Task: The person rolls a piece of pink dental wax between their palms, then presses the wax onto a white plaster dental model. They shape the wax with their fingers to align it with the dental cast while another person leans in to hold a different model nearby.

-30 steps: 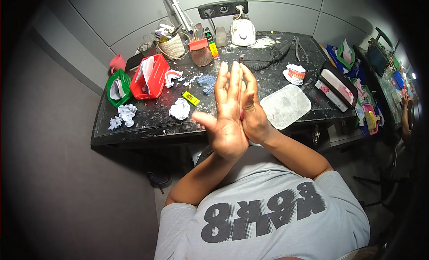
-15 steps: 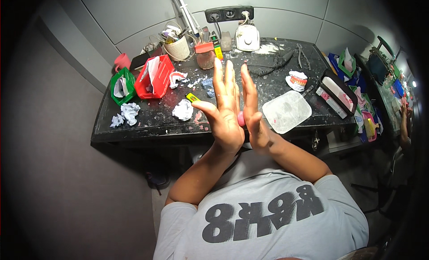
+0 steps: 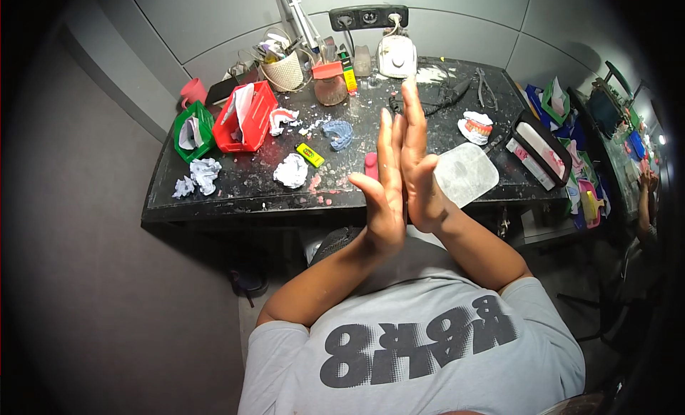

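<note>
From where I stand, the left hand [image 3: 387, 201] and right hand [image 3: 422, 190] meet nearly palm to palm, fingers straight; whatever lies between is hidden. A pink lump [image 3: 371, 165] shows beside the left thumb. Flat palms and light, even pressure seem best.

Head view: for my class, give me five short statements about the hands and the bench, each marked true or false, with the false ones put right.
1. The left hand and right hand are raised with palms facing each other. True.
2. The yellow lighter is in the left hand. False: the yellow lighter lies on the bench.
3. The blue impression is left of both hands. True.
4. The red bin stands left of the green bin next to it. False: the red bin is on its right.
5. The denture model is right of both hands. True.
</note>
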`<control>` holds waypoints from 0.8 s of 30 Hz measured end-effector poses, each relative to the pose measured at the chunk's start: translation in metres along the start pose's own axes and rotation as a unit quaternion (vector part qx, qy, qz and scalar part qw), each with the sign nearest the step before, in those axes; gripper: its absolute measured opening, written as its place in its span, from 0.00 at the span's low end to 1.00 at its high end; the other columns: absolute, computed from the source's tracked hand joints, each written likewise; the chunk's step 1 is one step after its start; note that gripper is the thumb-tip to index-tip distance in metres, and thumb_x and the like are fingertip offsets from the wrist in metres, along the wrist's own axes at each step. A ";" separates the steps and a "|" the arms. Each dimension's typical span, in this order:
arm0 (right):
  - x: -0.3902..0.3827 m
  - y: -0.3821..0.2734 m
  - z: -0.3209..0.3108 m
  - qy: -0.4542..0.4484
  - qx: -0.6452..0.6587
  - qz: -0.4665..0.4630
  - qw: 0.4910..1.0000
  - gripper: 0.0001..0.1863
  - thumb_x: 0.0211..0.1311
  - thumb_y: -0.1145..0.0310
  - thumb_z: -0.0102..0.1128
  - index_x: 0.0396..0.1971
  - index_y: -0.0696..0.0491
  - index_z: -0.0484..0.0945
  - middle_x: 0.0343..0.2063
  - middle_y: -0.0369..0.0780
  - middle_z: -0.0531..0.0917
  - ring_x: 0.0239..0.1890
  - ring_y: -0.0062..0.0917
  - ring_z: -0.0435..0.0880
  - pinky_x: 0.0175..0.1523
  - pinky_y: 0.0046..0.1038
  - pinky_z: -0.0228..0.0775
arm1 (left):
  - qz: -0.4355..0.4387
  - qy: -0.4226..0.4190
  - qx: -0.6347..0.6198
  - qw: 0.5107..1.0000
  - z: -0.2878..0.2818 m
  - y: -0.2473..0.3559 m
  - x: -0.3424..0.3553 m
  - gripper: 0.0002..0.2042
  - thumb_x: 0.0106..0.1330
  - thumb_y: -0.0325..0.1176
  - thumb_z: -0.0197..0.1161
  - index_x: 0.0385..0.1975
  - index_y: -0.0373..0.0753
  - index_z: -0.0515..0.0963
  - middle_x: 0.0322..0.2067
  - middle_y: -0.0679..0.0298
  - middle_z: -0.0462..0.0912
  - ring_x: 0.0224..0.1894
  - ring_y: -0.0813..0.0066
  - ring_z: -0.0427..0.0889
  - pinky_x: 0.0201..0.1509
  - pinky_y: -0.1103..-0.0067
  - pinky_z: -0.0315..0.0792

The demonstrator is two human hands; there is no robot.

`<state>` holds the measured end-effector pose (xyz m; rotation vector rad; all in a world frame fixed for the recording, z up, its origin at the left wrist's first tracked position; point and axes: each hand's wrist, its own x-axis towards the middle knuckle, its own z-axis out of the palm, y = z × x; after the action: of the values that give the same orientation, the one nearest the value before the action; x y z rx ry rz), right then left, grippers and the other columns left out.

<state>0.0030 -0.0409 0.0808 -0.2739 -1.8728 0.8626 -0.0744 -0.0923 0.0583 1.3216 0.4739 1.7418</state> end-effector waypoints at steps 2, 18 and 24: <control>-0.003 0.008 0.002 0.001 -0.047 -0.032 0.998 0.58 0.74 0.25 0.17 0.81 0.63 0.31 0.82 0.58 0.29 0.84 0.49 0.23 0.79 0.59 0.12 | 0.003 0.003 -0.067 0.998 -0.004 0.006 0.009 0.56 0.66 0.82 0.13 0.83 0.39 0.29 0.84 0.48 0.35 0.85 0.53 0.36 0.85 0.57 0.28; 0.003 0.014 -0.008 -0.013 -0.146 -0.168 0.975 0.59 0.71 0.25 0.32 0.82 0.62 0.36 0.80 0.66 0.29 0.82 0.62 0.23 0.74 0.69 0.08 | 0.008 -0.046 -0.084 0.995 0.000 0.028 0.014 0.53 0.67 0.81 0.16 0.83 0.47 0.26 0.84 0.48 0.29 0.85 0.51 0.35 0.85 0.52 0.29; 0.009 -0.001 -0.006 -0.007 -0.138 -0.199 0.970 0.58 0.71 0.25 0.33 0.82 0.61 0.40 0.80 0.66 0.32 0.83 0.59 0.24 0.74 0.66 0.05 | -0.024 -0.035 -0.086 0.995 0.007 0.018 0.005 0.54 0.68 0.81 0.17 0.82 0.43 0.24 0.84 0.47 0.33 0.85 0.54 0.35 0.85 0.56 0.28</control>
<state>0.0043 -0.0340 0.0891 -0.0547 -1.9686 0.3335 -0.0755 -0.0995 0.0774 1.2346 0.3072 1.6518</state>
